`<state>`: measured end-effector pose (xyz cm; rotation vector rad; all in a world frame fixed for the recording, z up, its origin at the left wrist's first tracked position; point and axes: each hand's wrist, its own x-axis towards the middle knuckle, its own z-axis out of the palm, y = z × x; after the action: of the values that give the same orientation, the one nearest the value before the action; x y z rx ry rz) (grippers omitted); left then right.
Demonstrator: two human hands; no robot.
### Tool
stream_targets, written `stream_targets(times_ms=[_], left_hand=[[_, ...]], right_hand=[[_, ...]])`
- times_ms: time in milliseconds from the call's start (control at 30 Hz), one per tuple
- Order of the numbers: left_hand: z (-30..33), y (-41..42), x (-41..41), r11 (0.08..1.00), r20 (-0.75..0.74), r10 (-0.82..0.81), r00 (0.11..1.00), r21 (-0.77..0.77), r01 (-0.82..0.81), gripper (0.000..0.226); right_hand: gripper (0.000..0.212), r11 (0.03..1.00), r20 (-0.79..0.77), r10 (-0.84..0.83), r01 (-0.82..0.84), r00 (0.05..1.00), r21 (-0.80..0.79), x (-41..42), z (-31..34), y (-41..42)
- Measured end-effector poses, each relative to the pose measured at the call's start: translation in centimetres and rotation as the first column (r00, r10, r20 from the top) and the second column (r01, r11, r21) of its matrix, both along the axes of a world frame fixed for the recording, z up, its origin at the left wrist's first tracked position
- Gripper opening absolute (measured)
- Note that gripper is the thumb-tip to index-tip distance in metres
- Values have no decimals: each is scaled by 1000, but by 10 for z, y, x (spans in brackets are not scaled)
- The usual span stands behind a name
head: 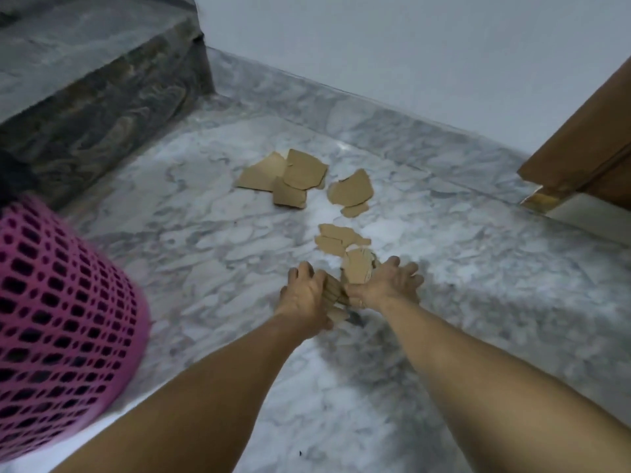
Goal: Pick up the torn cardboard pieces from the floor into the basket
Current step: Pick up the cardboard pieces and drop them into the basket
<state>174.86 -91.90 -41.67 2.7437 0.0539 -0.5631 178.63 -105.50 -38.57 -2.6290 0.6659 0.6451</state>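
Both arms reach forward and down over a grey-veined marble floor (205,254). Left hand (305,295) is curled over a small bunch of torn cardboard pieces (334,295), its grip closed on them, knuckles up. Right hand (387,285) sits just beside it, palm partly turned up and fingers spread and loose; a curved cardboard scrap (358,268) rests against its palm and thumb side. Whether this grip has truly closed on the scrap cannot be told, since motion blur smears the fingers.

More pieces lie on the floor beyond the hands. A near cluster (336,238) sits just past the fingertips. Farther out, a pair of scraps (351,192) lies to the right, one large and one small, and an overlapping heap (286,177) lies to the left, closer to the wall (409,46).

Pink mesh basket (61,322) stands at the left edge, well apart from the scraps, blurred. Behind it rises a dark marble stair step (102,80). A brown wooden door (587,145) shows at the right edge.
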Motion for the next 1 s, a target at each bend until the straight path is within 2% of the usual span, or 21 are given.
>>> stream_targets(times_ms=[133, 200, 300, 367, 433, 467, 567, 633, 733, 800, 867, 1000], left_hand=[[2, 7, 16, 997, -27, -18, 999, -78, 16, 74], [3, 7, 22, 994, -30, -38, 999, -103, 34, 70], [5, 11, 30, 994, 57, -34, 998, -101, 40, 38], [6, 18, 35, 996, 82, -86, 993, -11, 87, 22], [7, 26, 41, 996, 72, -93, 993, 22, 91, 18], [8, 28, 45, 996, 57, -83, 995, 26, 82, 18], [15, 30, 56, 997, -3, -58, 998, 47, 58, 24], [23, 29, 67, 999, -34, -29, 999, 30, 30, 31], [38, 26, 87, 997, -46, -50, 998, 54, 53, 24], [47, 21, 101, 989, -36, -115, 993, 87, 118, 27], [52, 17, 117, 970, -32, -207, 978, 127, 209, 30], [53, 7, 142, 907, -115, -354, 928, 201, 371, 30]], right_hand=[[92, 997, -23, -23, 24, 999, 69, 15, -9, -1], [84, 997, -22, 50, -49, 998, 56, 20, -9, -5], [74, 993, -45, 118, -119, 992, -17, 26, -6, -10], [54, 991, -66, 130, -131, 989, -11, 31, -5, -14], [29, 981, -91, 194, -192, 977, 31, 37, -2, -18], [24, 969, -96, 247, -245, 964, 38, 41, 1, -20], [32, 916, -137, 400, -401, 906, 16, 65, 24, -25], [39, 837, -224, 531, -547, 817, -13, 90, 52, -30], [49, 722, -251, 656, -689, 712, -65, 130, 101, -37], [57, 670, -216, 707, -735, 673, -98, 151, 128, -41], [55, 622, -188, 753, -775, 631, -111, 167, 146, -45], [57, 585, -163, 790, -806, 591, -91, 188, 135, -45]])
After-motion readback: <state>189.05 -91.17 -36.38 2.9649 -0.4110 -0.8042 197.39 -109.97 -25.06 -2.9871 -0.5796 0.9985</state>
